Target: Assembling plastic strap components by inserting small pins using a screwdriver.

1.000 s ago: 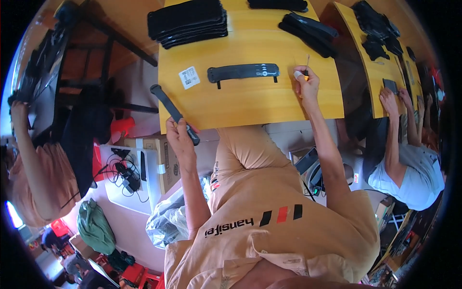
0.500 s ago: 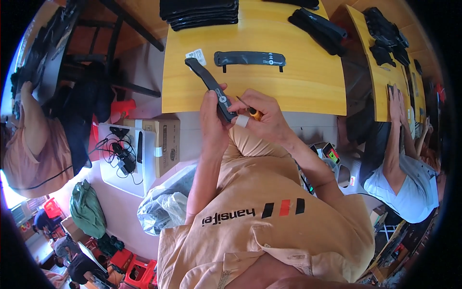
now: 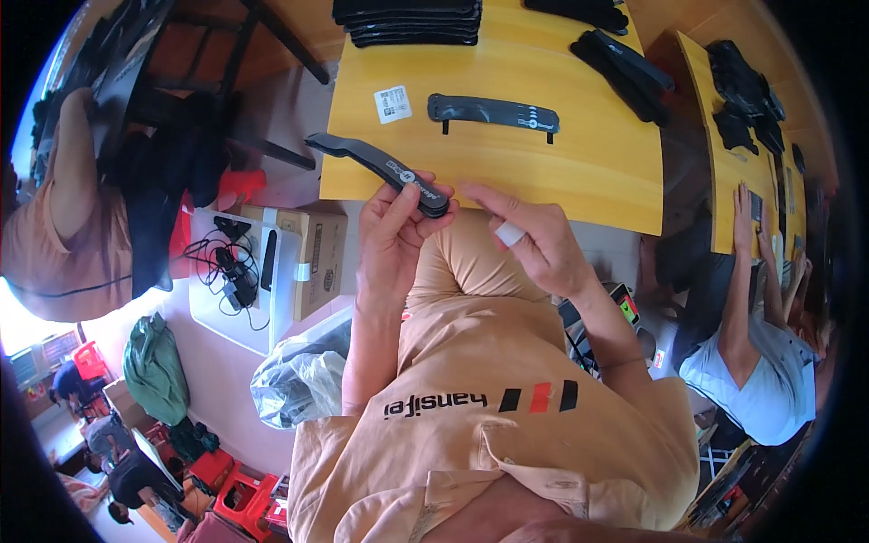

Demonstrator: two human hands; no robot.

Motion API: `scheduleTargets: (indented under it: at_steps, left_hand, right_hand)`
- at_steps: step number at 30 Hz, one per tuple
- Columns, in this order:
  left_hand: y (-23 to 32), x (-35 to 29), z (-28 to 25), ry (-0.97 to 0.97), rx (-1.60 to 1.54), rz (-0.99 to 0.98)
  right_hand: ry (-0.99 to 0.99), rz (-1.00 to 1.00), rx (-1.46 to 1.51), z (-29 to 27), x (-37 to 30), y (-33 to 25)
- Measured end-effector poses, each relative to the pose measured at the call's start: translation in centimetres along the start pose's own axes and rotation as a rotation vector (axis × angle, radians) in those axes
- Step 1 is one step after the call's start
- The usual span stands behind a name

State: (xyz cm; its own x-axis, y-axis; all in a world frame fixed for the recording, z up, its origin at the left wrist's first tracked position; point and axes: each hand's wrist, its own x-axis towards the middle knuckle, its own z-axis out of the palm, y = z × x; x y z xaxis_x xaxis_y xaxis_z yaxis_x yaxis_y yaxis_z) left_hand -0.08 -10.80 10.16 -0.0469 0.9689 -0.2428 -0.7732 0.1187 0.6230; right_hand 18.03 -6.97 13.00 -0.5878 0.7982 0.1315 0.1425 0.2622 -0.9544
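Note:
My left hand [image 3: 391, 226] grips a dark padded strap [image 3: 371, 165] by its folded near end, with printed light lettering on it. The strap's far end sticks out to the upper left over the table's front edge. Just to the right, my right hand [image 3: 548, 244] is apart from the strap, index finger stretched toward it and the other fingers curled. A white wrap [image 3: 510, 234] is around one of its fingers. Whatever lies in its palm is hidden. On the table, a second dark strap [image 3: 493, 114] lies flat with two short tabs at its front edge.
The yellow table [image 3: 579, 172] carries a white printed label [image 3: 394, 104], a stack of black bands [image 3: 407, 23] and more black straps [image 3: 620, 74]. To the left stand a white bin [image 3: 204, 294] with cables and a cardboard box [image 3: 323, 258]. Co-workers sit on both sides.
My right hand has drawn away from the strap to the right; the small yellow-handled tool it held no longer shows. The held strap has tilted flatter, uncovering the label. The view has shifted slightly.

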Motion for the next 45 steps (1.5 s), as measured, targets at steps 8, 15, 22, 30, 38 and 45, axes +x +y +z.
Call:
scheduleTargets:
  at_steps: [8, 15, 22, 30, 38, 45]
  left_hand:
    - [0.5, -0.7, 0.3, 0.033, 0.138, 0.106]
    - [0.3, -0.6, 0.5, 0.039, 0.176, 0.107]
    - [0.2, -0.4, 0.6, 0.021, 0.203, 0.111]
    - [0.2, -0.4, 0.9, 0.060, 0.263, 0.097]
    - [0.0, -0.2, 1.0, 0.069, 0.292, 0.073]
    - [-0.7, -0.1, 1.5, 0.111, 0.306, 0.083]
  right_hand:
    - [-0.033, -0.150, -0.200, 0.6, 0.1, -0.6]
    - [-0.055, -0.136, -0.231, 0.4, 0.0, -0.6]
    - [-0.058, -0.120, -0.257, 0.0, 0.0, -0.3]
    - [-0.094, -0.095, -0.339, -0.4, -0.2, -0.2]
    - [-0.147, -0.054, -0.401, -0.7, -0.2, -0.3]
    - [-0.094, -0.011, -0.355, -0.8, -0.5, -0.2]
